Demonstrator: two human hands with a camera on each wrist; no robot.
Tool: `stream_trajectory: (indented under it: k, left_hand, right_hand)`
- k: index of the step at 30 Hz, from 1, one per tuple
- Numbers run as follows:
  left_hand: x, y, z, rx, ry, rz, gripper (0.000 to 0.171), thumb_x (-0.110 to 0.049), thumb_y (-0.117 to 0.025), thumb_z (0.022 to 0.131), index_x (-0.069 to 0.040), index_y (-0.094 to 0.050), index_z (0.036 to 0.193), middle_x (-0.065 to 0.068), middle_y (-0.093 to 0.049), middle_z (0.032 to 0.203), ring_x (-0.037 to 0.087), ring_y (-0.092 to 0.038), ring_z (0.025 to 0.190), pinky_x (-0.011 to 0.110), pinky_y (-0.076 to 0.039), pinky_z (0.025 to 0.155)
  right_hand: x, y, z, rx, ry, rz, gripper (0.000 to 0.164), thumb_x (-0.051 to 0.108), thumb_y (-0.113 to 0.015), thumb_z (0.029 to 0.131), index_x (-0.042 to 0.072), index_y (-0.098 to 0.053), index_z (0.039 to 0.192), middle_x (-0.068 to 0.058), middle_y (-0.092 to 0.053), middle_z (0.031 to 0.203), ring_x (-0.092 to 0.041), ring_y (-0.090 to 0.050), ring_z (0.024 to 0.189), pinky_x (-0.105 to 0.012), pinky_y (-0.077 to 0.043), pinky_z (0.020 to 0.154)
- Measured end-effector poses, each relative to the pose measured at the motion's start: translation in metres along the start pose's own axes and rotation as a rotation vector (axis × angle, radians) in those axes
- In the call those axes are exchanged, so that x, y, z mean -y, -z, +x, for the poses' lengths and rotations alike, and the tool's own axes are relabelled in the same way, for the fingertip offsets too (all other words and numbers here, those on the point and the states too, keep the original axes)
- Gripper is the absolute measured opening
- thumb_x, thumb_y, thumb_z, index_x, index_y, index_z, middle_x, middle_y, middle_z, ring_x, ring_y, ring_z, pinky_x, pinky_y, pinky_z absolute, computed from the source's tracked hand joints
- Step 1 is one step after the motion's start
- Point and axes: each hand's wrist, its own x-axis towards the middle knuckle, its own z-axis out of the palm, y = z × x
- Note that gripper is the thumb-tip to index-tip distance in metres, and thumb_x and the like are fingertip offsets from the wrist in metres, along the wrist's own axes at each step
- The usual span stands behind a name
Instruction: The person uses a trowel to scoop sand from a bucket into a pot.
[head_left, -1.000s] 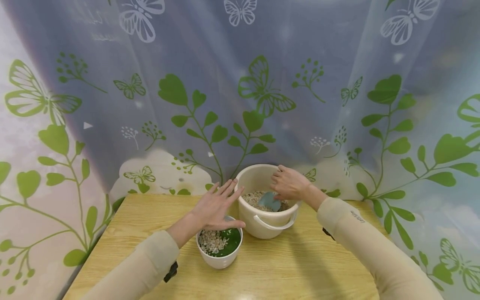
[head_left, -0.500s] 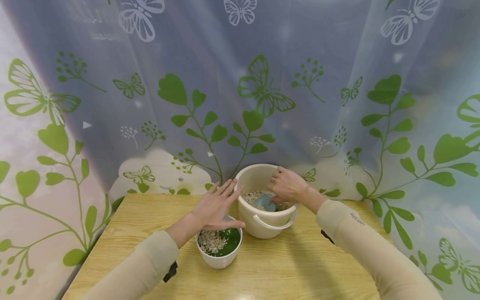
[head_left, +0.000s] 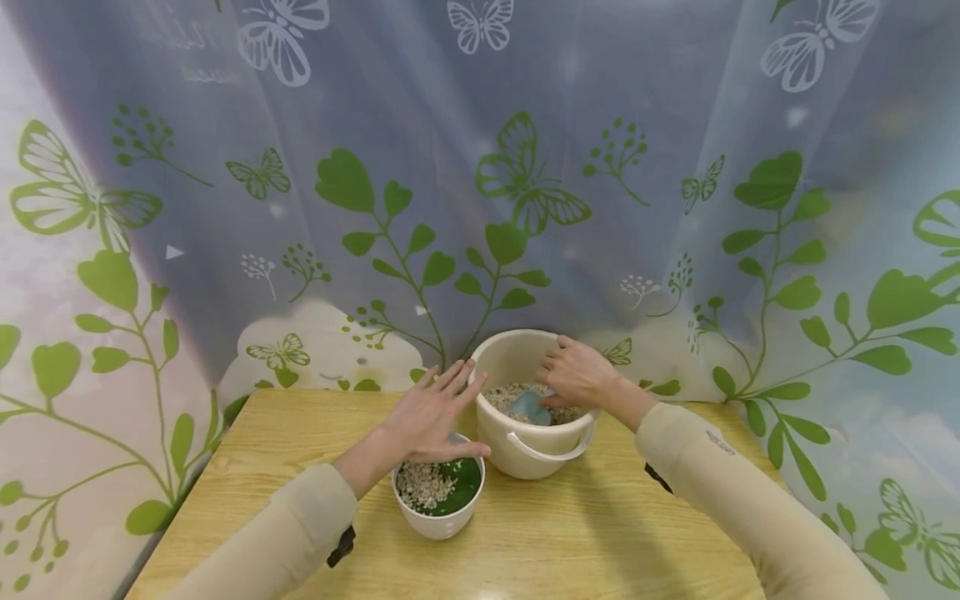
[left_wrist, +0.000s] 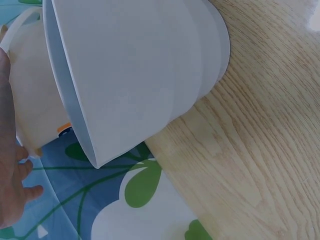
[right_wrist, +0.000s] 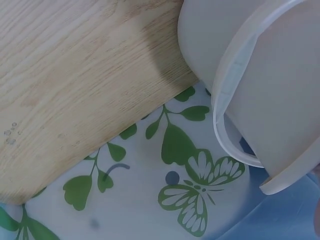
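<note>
In the head view, my right hand [head_left: 573, 373] reaches over the right rim of a cream bucket [head_left: 517, 457], fingers curled round a light-blue scoop [head_left: 531, 407]. Its blade sits in pale gravel [head_left: 498, 397]; the handle is hidden by the hand. My left hand [head_left: 427, 421] is spread, fingertips at the bucket's left rim, palm above a small white pot [head_left: 438, 527]. Loose gravel [head_left: 422, 485] covers part of the pot's green inside. The left wrist view has the pot [left_wrist: 135, 70] close up and left-hand fingers [left_wrist: 11, 185] beside the bucket [left_wrist: 32, 85].
The bucket's white carrying handle [head_left: 551, 454] hangs down in front. Both vessels stand on a wood-grain table [head_left: 525, 550], the bucket near its back edge. A curtain [head_left: 637, 250] printed with leaves and butterflies hangs close behind.
The scoop has shifted slightly left and lower in the bucket's gravel, its blade now at a different angle, and my right hand moved with it. My left hand and the pot stayed put.
</note>
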Motion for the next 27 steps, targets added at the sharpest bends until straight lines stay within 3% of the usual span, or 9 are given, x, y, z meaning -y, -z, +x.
stream_trajectory:
  k: [6, 14, 27]
  left_hand:
    - [-0.0002, -0.0007, -0.0008, -0.003, 0.005, -0.002, 0.111, -0.087, -0.044, 0.092, -0.014, -0.016, 0.171, 0.016, -0.016, 0.178, 0.033, -0.022, 0.165, 0.059, -0.029, 0.132]
    - [-0.0003, -0.0013, -0.0003, -0.004, 0.006, 0.004, 0.112, -0.088, -0.042, 0.092, -0.014, -0.016, 0.171, 0.016, -0.015, 0.178, 0.034, -0.022, 0.165, 0.059, -0.029, 0.132]
    - [-0.0005, -0.0017, -0.0004, -0.013, -0.003, 0.025, 0.112, -0.088, -0.040, 0.092, -0.012, -0.016, 0.171, 0.017, -0.017, 0.178, 0.035, -0.025, 0.164, 0.059, -0.032, 0.131]
  right_hand:
    - [0.0048, 0.0041, -0.0008, -0.044, -0.023, 0.020, 0.049, 0.071, -0.063, 0.094, 0.023, -0.072, 0.091, 0.004, -0.075, 0.087, -0.017, -0.068, 0.081, -0.034, -0.045, 0.074]
    - [0.0069, 0.0037, -0.0020, -0.058, -0.070, 0.083, 0.049, 0.070, -0.064, 0.093, 0.022, -0.069, 0.086, 0.005, -0.074, 0.083, -0.016, -0.066, 0.076, -0.033, -0.038, 0.071]
    - [0.0044, 0.0059, -0.0065, -0.043, -0.109, 0.181, 0.046, 0.068, -0.062, 0.096, 0.023, -0.074, 0.097, 0.005, -0.075, 0.089, -0.016, -0.065, 0.077, -0.031, -0.036, 0.070]
